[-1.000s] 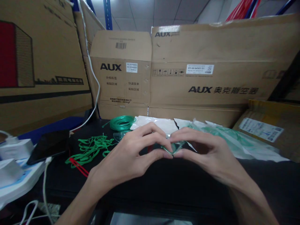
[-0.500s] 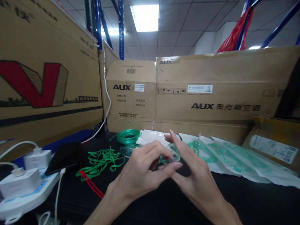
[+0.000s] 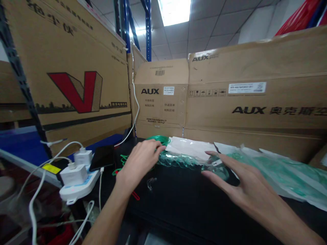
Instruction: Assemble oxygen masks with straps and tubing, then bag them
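Note:
My left hand (image 3: 139, 160) reaches over the black table (image 3: 178, 200) toward the coil of green tubing (image 3: 158, 139) and the loose green straps (image 3: 122, 160); its fingers are curled, and whether they grip anything is hidden. My right hand (image 3: 230, 178) lies low over the table with fingers stretched, resting on a clear greenish plastic mask (image 3: 217, 169). Clear tubing (image 3: 176, 160) runs between the two hands. White and clear sealed packets (image 3: 278, 173) lie behind and to the right.
Large cardboard boxes (image 3: 230, 102) wall in the table's back and left. A white power strip with chargers (image 3: 76, 177) and a black phone (image 3: 101, 157) sit at the left edge. White cables (image 3: 38, 200) hang off the table's left side.
My hands were together pinching the clear mask at centre; now they have parted. The left hand has moved left to the green coil, and the right hand has flattened. The view has turned left.

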Available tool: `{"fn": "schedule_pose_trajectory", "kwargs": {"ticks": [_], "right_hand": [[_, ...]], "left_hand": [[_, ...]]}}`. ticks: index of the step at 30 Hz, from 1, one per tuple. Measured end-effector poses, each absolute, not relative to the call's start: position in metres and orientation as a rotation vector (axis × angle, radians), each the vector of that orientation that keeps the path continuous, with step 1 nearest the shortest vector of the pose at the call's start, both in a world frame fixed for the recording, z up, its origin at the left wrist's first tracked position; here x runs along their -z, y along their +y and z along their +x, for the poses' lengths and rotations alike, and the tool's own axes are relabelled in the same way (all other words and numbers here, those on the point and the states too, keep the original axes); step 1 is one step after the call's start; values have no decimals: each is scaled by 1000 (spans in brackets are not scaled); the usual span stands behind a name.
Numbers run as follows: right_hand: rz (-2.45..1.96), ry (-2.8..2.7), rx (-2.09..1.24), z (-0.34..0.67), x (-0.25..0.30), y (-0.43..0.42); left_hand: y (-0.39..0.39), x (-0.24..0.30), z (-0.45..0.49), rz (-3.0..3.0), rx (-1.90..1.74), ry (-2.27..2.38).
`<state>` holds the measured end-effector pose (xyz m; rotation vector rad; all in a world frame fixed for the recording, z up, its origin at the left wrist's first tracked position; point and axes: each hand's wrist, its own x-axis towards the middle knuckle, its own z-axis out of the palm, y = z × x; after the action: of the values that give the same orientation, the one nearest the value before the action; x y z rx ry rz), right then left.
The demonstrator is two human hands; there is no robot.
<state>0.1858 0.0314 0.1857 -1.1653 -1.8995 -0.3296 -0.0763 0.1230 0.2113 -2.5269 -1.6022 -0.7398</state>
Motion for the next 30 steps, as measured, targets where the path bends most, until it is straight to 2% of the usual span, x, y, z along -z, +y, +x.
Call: {"fn": "schedule_pose_trajectory", "kwargs": {"ticks": [8, 13, 17, 23, 30], "right_hand": [[-1272, -1980, 196, 190, -187, 22], [-1310, -2009, 153, 191, -191, 18], [-1326, -2031, 111, 191, -193, 15], [-1311, -2059, 8, 188, -195, 15], [-1358, -2057, -60, 194, -200, 14]], "left_hand": [[181, -190, -158, -2274, 350, -2226], [195, -182, -161, -2314, 375, -2296], [188, -191, -152, -2256, 608, -2234], [174, -203, -130, -2196, 1180, -2008], [184, -238, -102, -2039, 1788, -1583]]}}
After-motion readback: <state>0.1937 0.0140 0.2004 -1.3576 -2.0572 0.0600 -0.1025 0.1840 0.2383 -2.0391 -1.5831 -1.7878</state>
